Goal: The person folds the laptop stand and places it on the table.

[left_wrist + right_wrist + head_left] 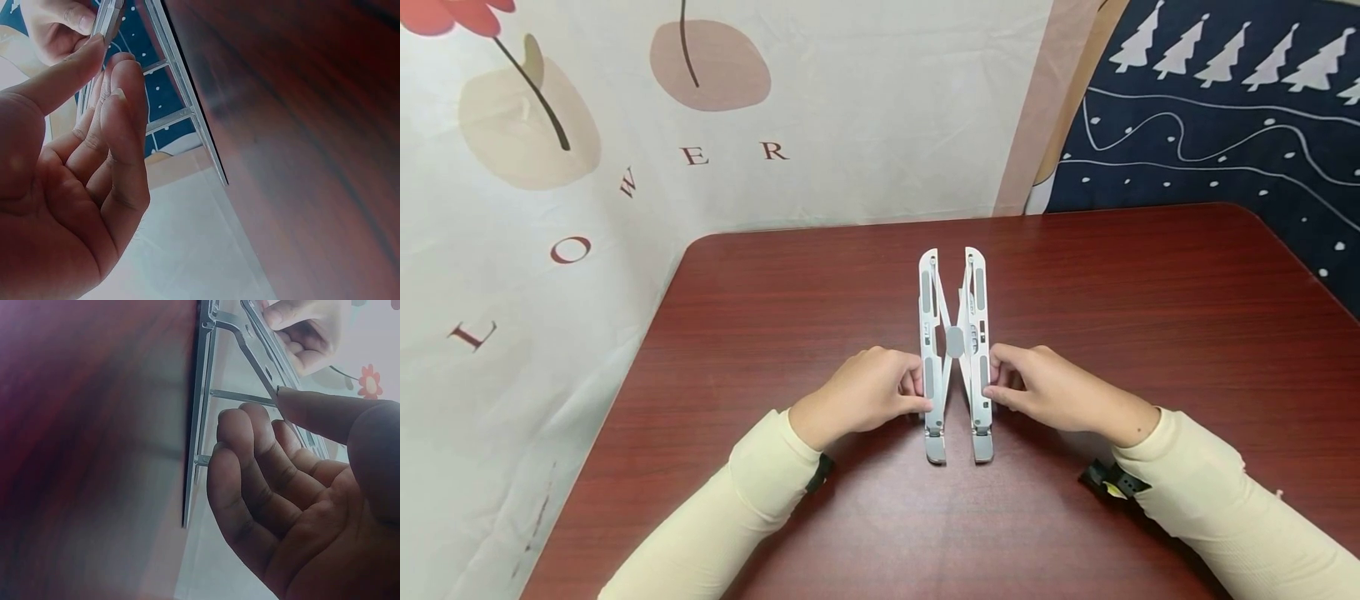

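The person's left hand (868,390) and right hand (1048,387) each pinched one rail of a silver folding stand (954,342), its long axis running away from the person, end tabs (936,448) nearest, its small markings illegible. It stood mid-way across a red-brown table (775,308); beyond, a pale backdrop (887,125) read "L O W E R" beneath a red flower (475,12) cut off by the top edge.

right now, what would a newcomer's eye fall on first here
Likely the silver stand, near the middle of the dark red table, with the left hand and right hand gripping its two sides. Next, the navy cloth with white trees, upper right in the head view, and the pale cloth with red letters, upper left.
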A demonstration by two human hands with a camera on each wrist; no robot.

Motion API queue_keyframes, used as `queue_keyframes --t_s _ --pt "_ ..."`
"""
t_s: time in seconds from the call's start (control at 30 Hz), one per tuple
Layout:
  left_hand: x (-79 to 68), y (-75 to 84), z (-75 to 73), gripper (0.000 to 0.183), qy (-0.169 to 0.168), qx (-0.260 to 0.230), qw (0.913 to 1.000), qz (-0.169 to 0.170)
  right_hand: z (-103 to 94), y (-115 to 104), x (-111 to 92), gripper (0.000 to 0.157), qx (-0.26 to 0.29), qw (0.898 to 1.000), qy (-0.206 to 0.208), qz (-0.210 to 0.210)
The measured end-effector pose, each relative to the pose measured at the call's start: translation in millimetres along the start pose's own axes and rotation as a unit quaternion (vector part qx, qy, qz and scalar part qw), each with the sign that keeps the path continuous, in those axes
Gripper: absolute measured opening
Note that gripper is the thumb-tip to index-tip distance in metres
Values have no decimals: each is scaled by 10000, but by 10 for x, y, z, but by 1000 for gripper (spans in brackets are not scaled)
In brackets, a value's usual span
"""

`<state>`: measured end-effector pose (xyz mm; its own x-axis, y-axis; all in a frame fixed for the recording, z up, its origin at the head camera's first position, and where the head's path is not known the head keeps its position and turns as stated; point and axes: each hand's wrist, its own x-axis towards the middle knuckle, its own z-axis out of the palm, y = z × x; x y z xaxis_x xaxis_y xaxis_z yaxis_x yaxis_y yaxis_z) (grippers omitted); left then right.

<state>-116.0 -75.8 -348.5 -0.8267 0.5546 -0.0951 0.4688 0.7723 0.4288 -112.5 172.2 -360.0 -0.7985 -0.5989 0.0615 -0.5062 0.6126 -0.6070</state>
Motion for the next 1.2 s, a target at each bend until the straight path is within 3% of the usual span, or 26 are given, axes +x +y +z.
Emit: queue_keyframes --t_s 1.2 --pt "3 35 26 23 -1 -151 9999 32 83 -18 24 17 -59 9999 22 -112"
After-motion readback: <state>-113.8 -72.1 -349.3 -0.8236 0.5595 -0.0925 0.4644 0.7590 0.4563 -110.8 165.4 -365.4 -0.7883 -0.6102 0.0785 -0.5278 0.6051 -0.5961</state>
